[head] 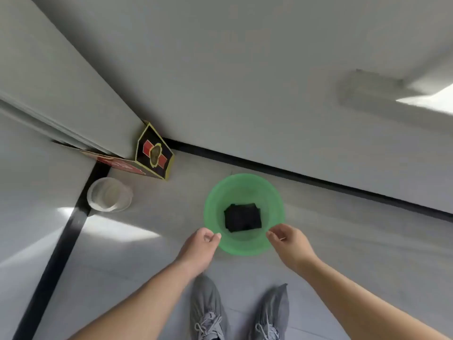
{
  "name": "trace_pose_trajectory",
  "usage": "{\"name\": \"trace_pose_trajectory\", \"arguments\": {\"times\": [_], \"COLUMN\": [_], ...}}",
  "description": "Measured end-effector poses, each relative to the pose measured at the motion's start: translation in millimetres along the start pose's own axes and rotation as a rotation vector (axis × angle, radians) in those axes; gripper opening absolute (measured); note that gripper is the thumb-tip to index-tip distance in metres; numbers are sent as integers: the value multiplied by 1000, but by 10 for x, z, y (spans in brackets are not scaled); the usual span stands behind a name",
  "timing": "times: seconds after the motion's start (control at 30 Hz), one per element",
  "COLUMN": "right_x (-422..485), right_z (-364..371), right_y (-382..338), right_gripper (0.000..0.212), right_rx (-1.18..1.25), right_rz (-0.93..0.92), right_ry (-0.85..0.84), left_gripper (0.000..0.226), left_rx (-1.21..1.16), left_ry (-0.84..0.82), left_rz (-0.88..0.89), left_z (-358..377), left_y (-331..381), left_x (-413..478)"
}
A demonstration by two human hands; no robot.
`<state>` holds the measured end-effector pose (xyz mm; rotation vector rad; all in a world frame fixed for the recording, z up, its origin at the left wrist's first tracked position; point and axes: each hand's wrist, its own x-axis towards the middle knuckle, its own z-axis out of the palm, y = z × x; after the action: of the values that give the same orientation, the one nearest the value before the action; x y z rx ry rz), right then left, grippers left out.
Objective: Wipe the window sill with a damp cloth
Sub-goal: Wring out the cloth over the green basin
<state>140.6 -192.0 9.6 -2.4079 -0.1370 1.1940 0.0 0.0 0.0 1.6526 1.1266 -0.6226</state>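
Note:
A green plastic basin stands on the pale tiled floor close to the wall. A folded dark cloth lies flat in its bottom. My left hand reaches the near left rim, with thumb and forefinger pinched at the edge. At the near right rim, my right hand has its fingertips closed on the edge in the same way. A pale ledge juts from the wall at the upper right, blurred and brightly lit.
A clear round container sits on the floor to the left, beside a black floor strip. A black, red and yellow box leans in the wall corner. My grey shoes stand just behind the basin.

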Motion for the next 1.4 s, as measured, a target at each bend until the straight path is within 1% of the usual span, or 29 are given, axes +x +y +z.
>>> {"name": "trace_pose_trajectory", "arguments": {"times": [0.07, 0.13, 0.23, 0.33, 0.43, 0.5, 0.57, 0.6, 0.63, 0.7, 0.77, 0.8, 0.83, 0.9, 1.0, 1.07, 1.13, 1.2, 1.27, 1.33, 1.4], "right_x": [446, 939, 1561, 2088, 2364, 2440, 2487, 2496, 2526, 2554, 2522, 2489, 2464, 2381, 2234, 2158, 2098, 2071, 2094, 2141, 2185], "right_z": [309, 614, 1045, 1376, 1588, 1682, 1764, 1795, 1843, 1911, 1922, 1899, 1869, 1792, 1673, 1609, 1558, 1521, 1517, 1557, 1613], "right_y": [191, 356, 586, 772, 883, 917, 934, 913, 913, 895, 870, 858, 856, 847, 780, 745, 700, 634, 570, 539, 534], "right_gripper": [17, 27, 39, 53, 52, 52, 50, 50, 50, 47, 29, 24, 26, 30, 35, 40, 46, 47, 46, 46, 48], "right_rx": [17, 59, 144, 153, 157, 115, 115, 129, 190, 387, 585, 648, 687, 757, 841, 779, 733, 711, 703, 711, 737], "right_rz": [23, 53, 56, 7, 18, 17, 19, 29, 42, 84, 152, 185, 205, 205, 165, 118, 95, 100, 84, 69, 66], "right_ry": [-18, -41, -11, 44, 118, 174, 212, 199, 180, 121, 61, 23, -16, -81, -122, -121, -135, -120, -72, -27, -24], "left_gripper": [40, 51, 49, 49, 53, 58, 56, 55, 54, 58, 61, 56, 48, 38, 24, 16, 12, 14, 20, 29, 36], "left_rx": [80, 79, 3, -40, -75, -41, 4, -16, -70, -288, -525, -591, -616, -593, -558, -529, -474, -420, -305, -201, -168], "left_ry": [-9, -5, 31, 76, 64, 74, 106, 112, 113, 77, 44, 34, 34, 57, 133, 172, 205, 233, 267, 301, 317], "left_rz": [30, 30, 4, -20, -26, -37, -70, -91, -109, -154, -205, -208, -194, -127, -5, 62, 136, 191, 235, 244, 227], "left_z": [253, 475, 897, 1210, 1443, 1551, 1623, 1654, 1692, 1728, 1749, 1750, 1743, 1728, 1706, 1671, 1639, 1618, 1609, 1596, 1586], "left_y": [-79, -113, -263, -334, -422, -457, -451, -444, -439, -409, -417, -420, -419, -414, -361, -289, -241, -212, -201, -181, -156], "left_x": [484, 951, 1626, 2187, 2519, 2641, 2704, 2736, 2771, 2772, 2738, 2688, 2637, 2529, 2344, 2249, 2206, 2195, 2217, 2240, 2282]}}
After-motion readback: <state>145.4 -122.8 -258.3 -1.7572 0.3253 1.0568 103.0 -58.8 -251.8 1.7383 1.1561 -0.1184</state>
